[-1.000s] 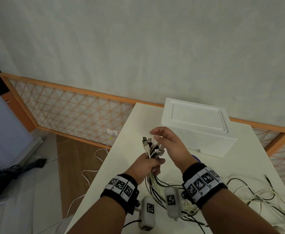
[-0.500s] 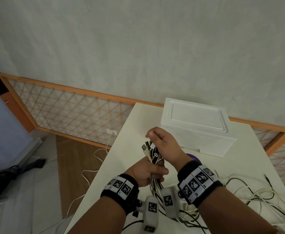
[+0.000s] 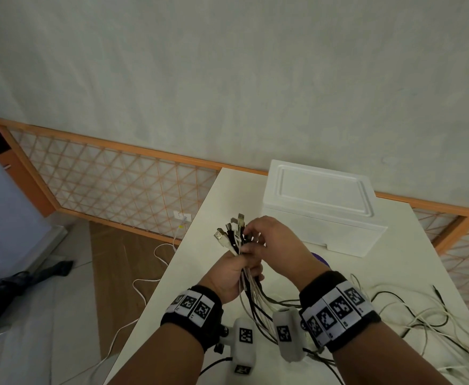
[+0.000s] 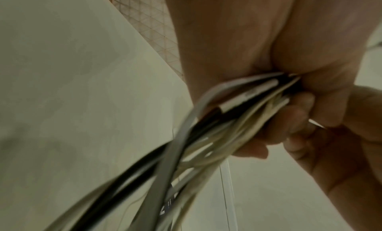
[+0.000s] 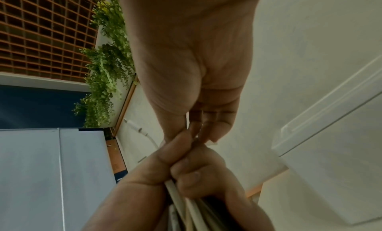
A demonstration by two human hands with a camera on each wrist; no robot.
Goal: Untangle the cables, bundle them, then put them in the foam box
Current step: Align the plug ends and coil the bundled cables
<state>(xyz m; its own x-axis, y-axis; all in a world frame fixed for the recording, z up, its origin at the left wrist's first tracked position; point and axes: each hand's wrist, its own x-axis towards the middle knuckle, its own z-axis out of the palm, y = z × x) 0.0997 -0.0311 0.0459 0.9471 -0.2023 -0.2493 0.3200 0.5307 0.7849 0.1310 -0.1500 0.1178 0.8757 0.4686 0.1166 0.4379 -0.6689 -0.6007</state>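
My left hand [image 3: 237, 269] grips a bunch of white and black cables [image 3: 234, 237] upright above the table, their plug ends fanning out over my fist. The left wrist view shows the cables [image 4: 206, 136] running out below my curled fingers [image 4: 289, 118]. My right hand [image 3: 269, 240] is at the plug ends, its fingertips pinching some of them just above the left fist; the right wrist view shows that hand [image 5: 192, 71] meeting the left hand [image 5: 186, 174]. The white foam box [image 3: 322, 207], lid on, stands behind the hands.
Loose white and black cables [image 3: 433, 323] trail from the bunch across the white table [image 3: 200, 218] to the right. A purple object [image 3: 320, 258] peeks out by my right wrist. The table's left edge drops to the floor, where a white cord [image 3: 144, 287] lies.
My right hand has come down from an open pose over the plugs onto the plug ends and now pinches them. The left fist has kept its grip, shifting little.
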